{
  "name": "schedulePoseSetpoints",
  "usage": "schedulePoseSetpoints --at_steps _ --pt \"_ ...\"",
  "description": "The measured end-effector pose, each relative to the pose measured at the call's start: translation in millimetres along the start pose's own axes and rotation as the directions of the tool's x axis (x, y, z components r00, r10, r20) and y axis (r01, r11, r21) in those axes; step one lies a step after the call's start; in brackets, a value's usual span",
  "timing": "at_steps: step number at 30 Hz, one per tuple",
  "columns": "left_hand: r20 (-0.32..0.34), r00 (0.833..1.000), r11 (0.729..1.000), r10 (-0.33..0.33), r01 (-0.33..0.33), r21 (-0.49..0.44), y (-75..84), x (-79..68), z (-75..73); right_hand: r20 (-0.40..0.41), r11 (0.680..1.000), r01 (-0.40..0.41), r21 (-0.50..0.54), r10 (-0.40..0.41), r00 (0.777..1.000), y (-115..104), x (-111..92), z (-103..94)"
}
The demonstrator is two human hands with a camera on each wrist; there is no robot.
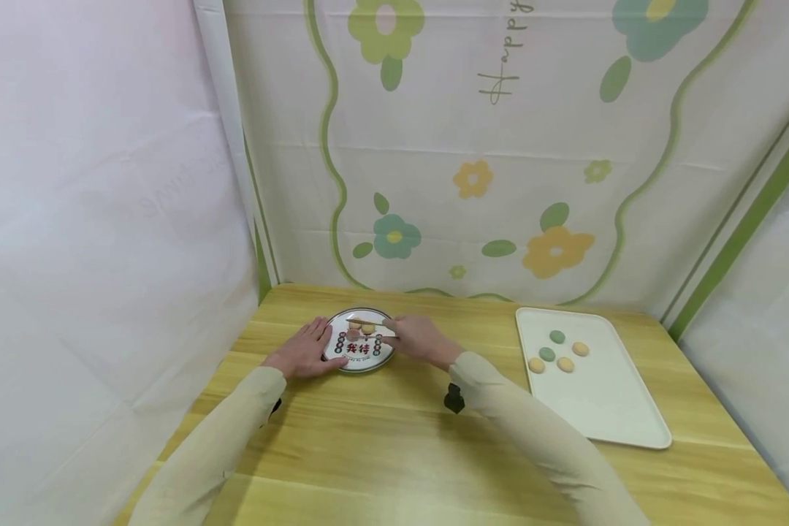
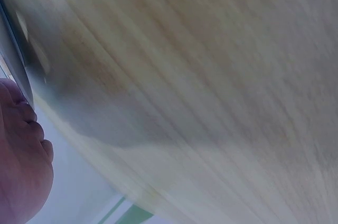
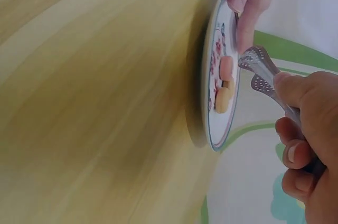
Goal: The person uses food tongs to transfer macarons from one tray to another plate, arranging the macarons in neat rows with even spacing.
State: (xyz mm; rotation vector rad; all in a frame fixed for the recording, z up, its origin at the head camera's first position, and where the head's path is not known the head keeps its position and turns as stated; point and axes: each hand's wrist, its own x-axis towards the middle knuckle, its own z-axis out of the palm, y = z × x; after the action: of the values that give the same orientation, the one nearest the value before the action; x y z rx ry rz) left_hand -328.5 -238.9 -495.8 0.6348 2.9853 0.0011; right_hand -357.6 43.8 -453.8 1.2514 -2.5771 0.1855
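My left hand (image 1: 309, 349) rests at the left rim of a round white plate (image 1: 370, 361) with red characters and a dark-lined edge, its fingers straight and thumb spread along the front. My right hand (image 1: 421, 340) grips metal tongs (image 3: 260, 64) with perforated ends, from the plate's right side. In the right wrist view the tong ends stand apart, with nothing between them, close to the plate. On the plate lie a pink macaron-like round (image 3: 226, 68) and two yellow-orange rounds (image 3: 222, 100), one partly hidden. The left wrist view catches just part of the left hand (image 2: 24, 160).
To the right on the wooden table (image 1: 394, 446) lies a white rectangular tray (image 1: 605, 398). It bears several small rounds, green (image 1: 557, 337) and yellow-orange (image 1: 565, 364). A floral cloth (image 1: 427, 146) hangs behind the table, and a white sheet (image 1: 105, 256) hangs at the left.
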Motion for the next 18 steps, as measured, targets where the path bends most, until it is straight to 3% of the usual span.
schedulePoseSetpoints --at_steps 8,18 --pt "-0.001 1.000 1.000 0.004 -0.004 0.002 2.2 -1.6 -3.6 -0.030 0.994 -0.028 0.104 0.031 0.999 9.3 -13.5 -17.3" --pt "0.003 1.000 1.000 -0.003 0.003 -0.008 0.3 -0.6 0.0 -0.105 0.992 -0.053 0.118 0.066 0.992 14.3 -35.6 -26.0"
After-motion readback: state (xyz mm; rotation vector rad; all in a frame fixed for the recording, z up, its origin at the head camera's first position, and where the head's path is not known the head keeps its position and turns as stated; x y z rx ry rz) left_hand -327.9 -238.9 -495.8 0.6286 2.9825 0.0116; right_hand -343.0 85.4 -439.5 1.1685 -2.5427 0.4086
